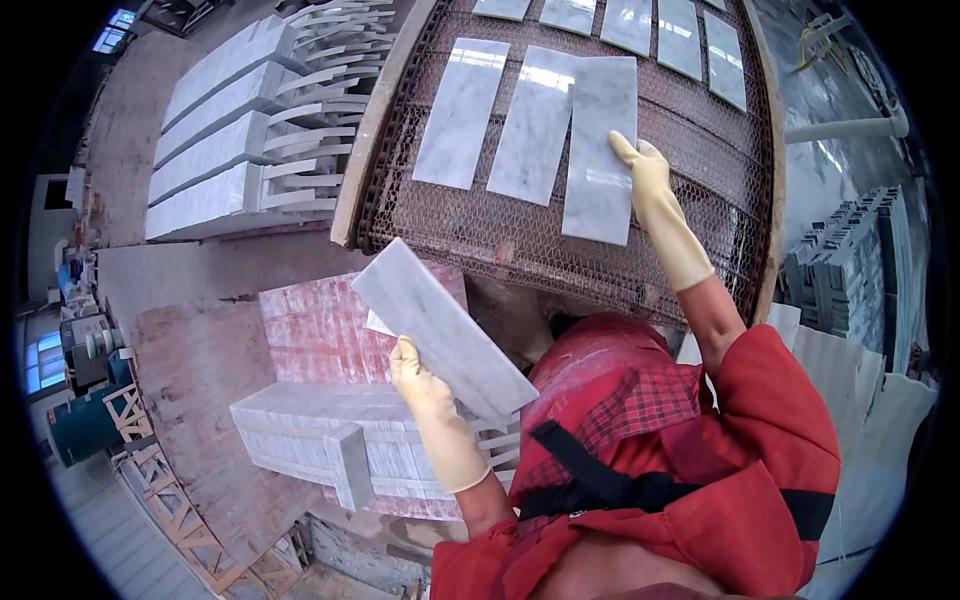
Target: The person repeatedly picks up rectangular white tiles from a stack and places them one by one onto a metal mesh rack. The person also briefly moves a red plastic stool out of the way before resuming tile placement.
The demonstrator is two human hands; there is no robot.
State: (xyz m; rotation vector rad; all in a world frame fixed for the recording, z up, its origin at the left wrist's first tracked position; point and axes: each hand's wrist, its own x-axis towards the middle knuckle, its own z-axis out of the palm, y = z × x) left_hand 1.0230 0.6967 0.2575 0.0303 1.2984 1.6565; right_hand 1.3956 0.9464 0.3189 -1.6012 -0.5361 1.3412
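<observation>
My left hand (423,385), in a cream rubber glove, grips the edge of a grey-white marble tile (440,325) that hangs tilted over the red stand. In the same kind of glove, my right hand (645,175) holds the right edge of another marble tile (598,150), thumb on its face. That tile lies on or just above the wire mesh belt (440,225); I cannot tell which. Its left edge overlaps a neighbouring glossy tile (535,125). Further left on the mesh lies one more tile (460,115).
Several tiles (628,22) lie farther up the belt. Stacked tiles (340,440) stand on the red-stained stand (325,325) at my left. Beyond are larger rows of stacked slabs (215,155). More stacks (850,270) stand at far right, past the belt's wooden side rail (768,200).
</observation>
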